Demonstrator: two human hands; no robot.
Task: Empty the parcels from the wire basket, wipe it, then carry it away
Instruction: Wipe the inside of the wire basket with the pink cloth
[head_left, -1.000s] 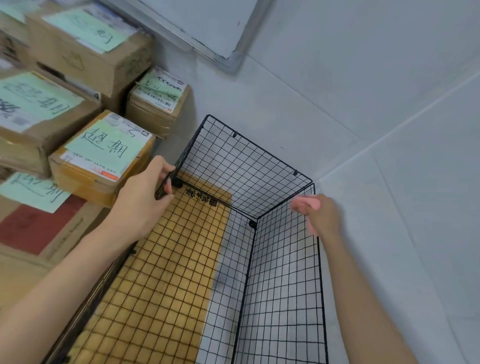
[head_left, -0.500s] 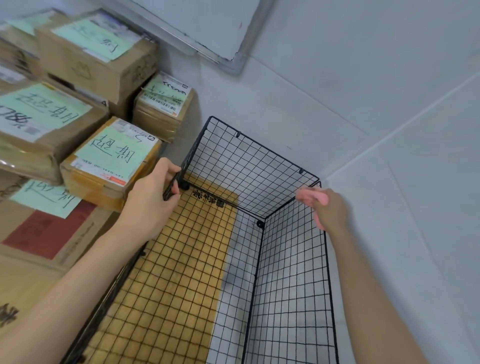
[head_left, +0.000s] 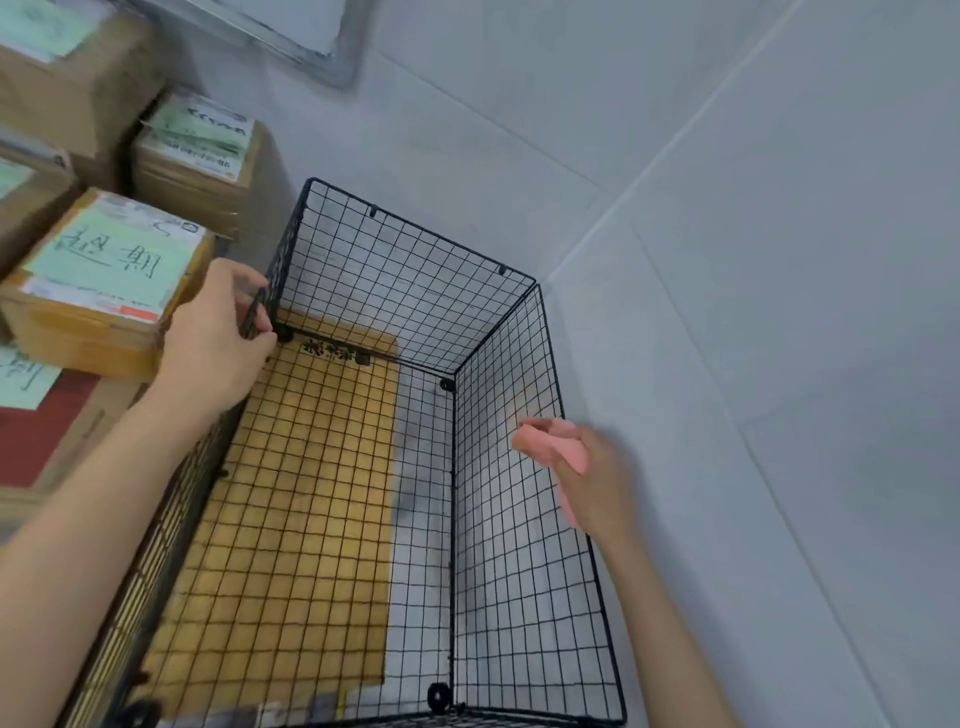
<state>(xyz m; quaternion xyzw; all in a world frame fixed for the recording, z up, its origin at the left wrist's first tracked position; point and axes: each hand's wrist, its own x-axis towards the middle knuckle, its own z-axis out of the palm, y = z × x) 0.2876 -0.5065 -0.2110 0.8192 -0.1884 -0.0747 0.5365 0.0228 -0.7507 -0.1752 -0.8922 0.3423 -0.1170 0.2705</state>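
The black wire basket (head_left: 415, 270) stands open-topped in a corner, with no parcels inside. A yellow-brown flat board (head_left: 291, 493) shows through its mesh bottom. My left hand (head_left: 218, 338) grips the top of the basket's left wall near the far-left corner. A pink cloth (head_left: 556, 447) is held in my right hand (head_left: 597, 478), pressed against the top of the right wall about halfway along. That hand and the cloth are blurred.
Cardboard parcels with green handwritten labels are stacked left of the basket: one (head_left: 109, 280) beside my left hand, another (head_left: 197, 156) behind it. Pale walls (head_left: 753, 260) close in behind and to the right. A whiteboard frame (head_left: 322, 57) hangs above.
My right hand has slid the pink cloth along the right wall's top, from the far-right corner toward me. My left hand keeps its grip on the left wall. The view has shifted.
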